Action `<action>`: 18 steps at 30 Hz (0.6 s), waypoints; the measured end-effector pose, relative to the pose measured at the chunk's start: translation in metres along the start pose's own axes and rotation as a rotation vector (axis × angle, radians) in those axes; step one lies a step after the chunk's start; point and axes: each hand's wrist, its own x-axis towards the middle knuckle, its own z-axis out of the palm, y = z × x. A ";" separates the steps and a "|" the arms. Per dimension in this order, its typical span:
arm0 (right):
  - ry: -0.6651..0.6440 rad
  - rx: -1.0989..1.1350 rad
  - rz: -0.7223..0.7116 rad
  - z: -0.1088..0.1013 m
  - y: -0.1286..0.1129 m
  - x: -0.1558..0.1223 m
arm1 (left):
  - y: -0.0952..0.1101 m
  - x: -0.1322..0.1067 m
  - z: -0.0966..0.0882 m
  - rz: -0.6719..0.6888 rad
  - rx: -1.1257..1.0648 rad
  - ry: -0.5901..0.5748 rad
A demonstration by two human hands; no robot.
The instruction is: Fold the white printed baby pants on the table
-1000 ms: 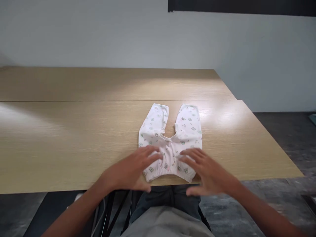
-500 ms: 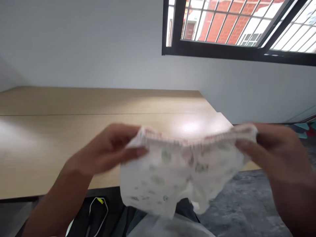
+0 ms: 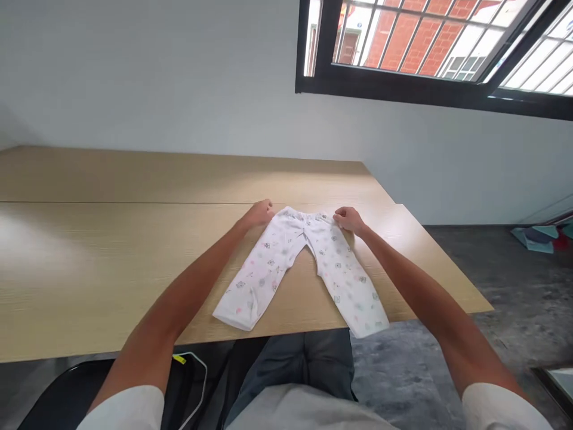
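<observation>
A pair of small white pants [image 3: 286, 245] with a printed pattern of little figures and coloured dots is spread out on the wooden table. Its gathered waistband points away from me and its two legs spread toward me. The right leg's cuff reaches slightly past the table's front edge. My left hand [image 3: 260, 212] is closed at the left corner of the waistband, its fingertips partly hidden. At the opposite corner, my right hand [image 3: 349, 220] pinches the waistband.
The light wooden table [image 3: 111, 257] has a seam running across it and ends on the right. A black chair [image 3: 67, 394] with a white cable [image 3: 203, 382] is below its front edge. A barred window [image 3: 412, 42] is in the wall, and colourful items [image 3: 537, 237] lie on the floor at right.
The pants were held up in the air between both hands, blurred. Now they lie flat on the table, legs spread, and both hands have moved forward and down with the waistband.
</observation>
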 end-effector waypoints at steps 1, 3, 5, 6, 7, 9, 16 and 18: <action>0.044 -0.024 -0.031 0.009 0.006 0.000 | -0.005 -0.007 0.011 0.019 0.056 0.016; 0.093 -0.053 -0.120 0.023 0.013 -0.006 | -0.009 -0.031 0.032 0.095 0.129 -0.013; 0.036 -0.110 -0.309 0.033 0.017 -0.015 | -0.008 -0.060 0.049 0.218 0.177 -0.132; -0.021 -0.156 -0.424 0.037 0.019 -0.020 | -0.007 -0.074 0.054 0.288 0.220 -0.196; -0.082 -0.209 -0.536 0.040 0.021 -0.024 | -0.006 -0.086 0.059 0.349 0.286 -0.247; -0.169 -0.299 -0.686 0.046 0.027 -0.030 | -0.006 -0.101 0.062 0.415 0.407 -0.306; -0.101 -0.219 -0.688 0.046 0.031 -0.043 | -0.001 -0.096 0.059 0.438 0.505 -0.301; -0.160 -0.255 -0.589 0.046 0.022 -0.051 | 0.008 -0.093 0.063 0.493 0.530 -0.250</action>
